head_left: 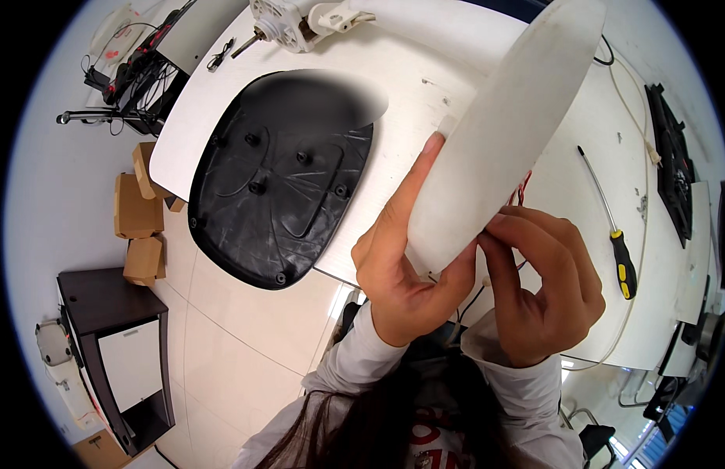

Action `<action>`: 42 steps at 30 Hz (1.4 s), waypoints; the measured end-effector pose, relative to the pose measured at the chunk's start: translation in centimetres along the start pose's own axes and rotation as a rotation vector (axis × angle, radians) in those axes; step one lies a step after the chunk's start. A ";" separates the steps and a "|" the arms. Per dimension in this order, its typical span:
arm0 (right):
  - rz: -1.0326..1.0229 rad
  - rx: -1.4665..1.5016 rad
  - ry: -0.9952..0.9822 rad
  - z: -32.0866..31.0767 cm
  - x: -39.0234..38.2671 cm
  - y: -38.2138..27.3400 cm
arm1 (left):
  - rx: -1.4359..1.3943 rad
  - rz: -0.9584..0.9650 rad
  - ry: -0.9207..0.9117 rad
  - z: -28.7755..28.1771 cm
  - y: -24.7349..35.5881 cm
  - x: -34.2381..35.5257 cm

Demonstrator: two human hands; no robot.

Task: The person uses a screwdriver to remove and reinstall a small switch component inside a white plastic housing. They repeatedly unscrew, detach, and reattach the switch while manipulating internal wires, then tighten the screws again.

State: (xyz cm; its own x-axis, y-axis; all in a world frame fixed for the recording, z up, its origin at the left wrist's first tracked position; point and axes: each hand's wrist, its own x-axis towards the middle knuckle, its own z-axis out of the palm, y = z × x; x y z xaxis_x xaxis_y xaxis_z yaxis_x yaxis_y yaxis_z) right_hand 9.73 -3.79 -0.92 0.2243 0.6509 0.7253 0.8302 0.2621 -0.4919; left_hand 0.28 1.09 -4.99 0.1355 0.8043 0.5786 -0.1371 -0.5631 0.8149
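Note:
Upright above the table stands a long white plastic housing with a rounded edge, tilted toward the upper right. My left hand grips its lower end, index finger along the left side and thumb across the bottom. At the housing's lower right edge my right hand is closed in a pinch of thumb and index finger. What sits between those fingertips is too small to make out. Thin red wires come out behind the housing, close to the right hand. The housing's far side is hidden.
A black oval plastic base with screw posts overhangs the table's left edge. Behind it lies a white motor with a metal shaft. A yellow-black screwdriver and a white cable are on the right. Cardboard boxes stand left.

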 end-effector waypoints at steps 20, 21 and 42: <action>-0.060 -0.064 -0.021 -0.2 -0.5 -0.2 | -0.007 -0.055 0.026 0.1 0.2 -0.2; -0.061 -0.067 -0.025 -0.2 -0.7 -0.2 | -0.010 -0.064 0.027 0.1 0.2 -0.2; 0.022 -0.011 -0.024 0.1 -1.4 -0.3 | 0.056 -0.090 -0.022 -0.2 0.1 -0.2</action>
State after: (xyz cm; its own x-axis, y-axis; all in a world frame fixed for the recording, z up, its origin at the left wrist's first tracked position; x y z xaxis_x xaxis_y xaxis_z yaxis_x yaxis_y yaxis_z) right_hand 9.15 -4.72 -1.84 0.2302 0.6735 0.7025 0.8306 0.2402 -0.5024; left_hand 0.02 0.93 -5.07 0.1668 0.8482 0.5028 -0.0686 -0.4987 0.8640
